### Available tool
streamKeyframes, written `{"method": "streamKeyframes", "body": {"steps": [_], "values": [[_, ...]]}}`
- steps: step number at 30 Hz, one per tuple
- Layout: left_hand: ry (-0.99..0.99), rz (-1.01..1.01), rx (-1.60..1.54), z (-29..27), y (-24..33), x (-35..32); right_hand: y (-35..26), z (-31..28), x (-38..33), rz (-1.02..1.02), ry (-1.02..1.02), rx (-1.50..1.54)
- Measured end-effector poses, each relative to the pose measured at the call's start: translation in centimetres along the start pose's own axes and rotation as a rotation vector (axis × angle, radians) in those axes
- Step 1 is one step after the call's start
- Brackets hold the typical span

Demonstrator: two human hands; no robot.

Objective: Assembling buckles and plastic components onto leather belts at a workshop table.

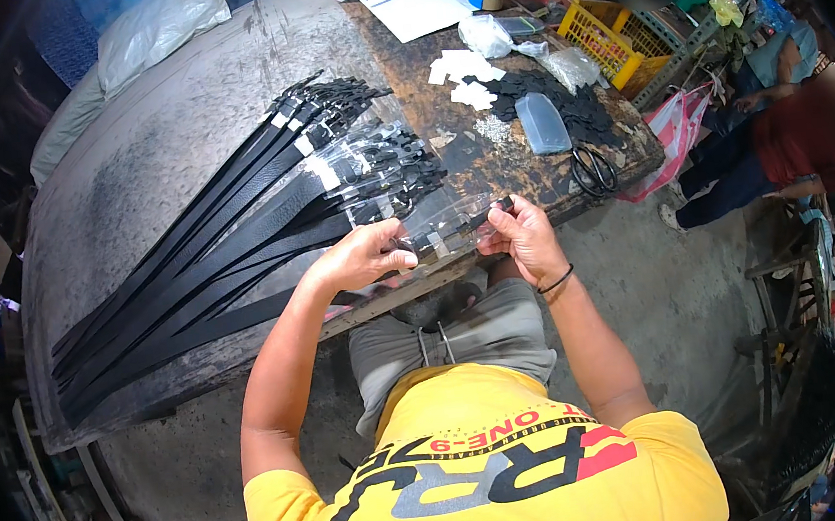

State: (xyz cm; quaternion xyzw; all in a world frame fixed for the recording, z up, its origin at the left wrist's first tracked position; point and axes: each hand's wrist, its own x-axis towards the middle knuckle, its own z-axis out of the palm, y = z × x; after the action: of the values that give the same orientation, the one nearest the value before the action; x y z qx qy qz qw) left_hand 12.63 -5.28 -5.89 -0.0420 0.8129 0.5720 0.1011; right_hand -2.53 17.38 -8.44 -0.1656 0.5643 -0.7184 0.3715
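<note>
Head view shows the left hand (pixel 362 256) and the right hand (pixel 526 240) meeting at the near edge of a worn wooden workbench (pixel 172 113), just below the middle of the frame, both pinched shut on the buckle end of a long flat black belt strap in a clear plastic sleeve (pixel 449 225). The left fingers are curled around the strap where the sleeve begins; the right thumb and fingers close on the sleeve's far tip. The strap looks light and limp, bending under its own weight, and the glossy sleeve is probably slippery, so a grip on the stiffer buckle end or on the bare strap beside it seems safest. Its long axis runs from the hands toward the lower left of the frame, the sleeved end pointing right. It lies alongside a fanned pile of similar black straps (pixel 196 252) spreading across the bench. Black-handled scissors (pixel 592 173) and a clear plastic box (pixel 542 123) rest right of centre, with a yellow slotted crate (pixel 607 36) at the upper right.
</note>
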Motion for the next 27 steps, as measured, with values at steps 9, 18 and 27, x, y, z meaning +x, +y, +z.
{"method": "streamKeyframes", "body": {"steps": [9,18,27], "values": [[-0.106,0.029,-0.094,0.4,1.3,-1.5,1.4,0.1,-0.9,0.041,0.037,0.135],[0.067,0.020,0.099,0.4,-0.6,-0.7,3.7,1.5,-1.1,-0.048,0.070,0.177],[0.114,-0.057,-0.043,1.0,-0.1,-1.6,4.1,2.8,-1.3,-0.145,0.138,0.117]]}}
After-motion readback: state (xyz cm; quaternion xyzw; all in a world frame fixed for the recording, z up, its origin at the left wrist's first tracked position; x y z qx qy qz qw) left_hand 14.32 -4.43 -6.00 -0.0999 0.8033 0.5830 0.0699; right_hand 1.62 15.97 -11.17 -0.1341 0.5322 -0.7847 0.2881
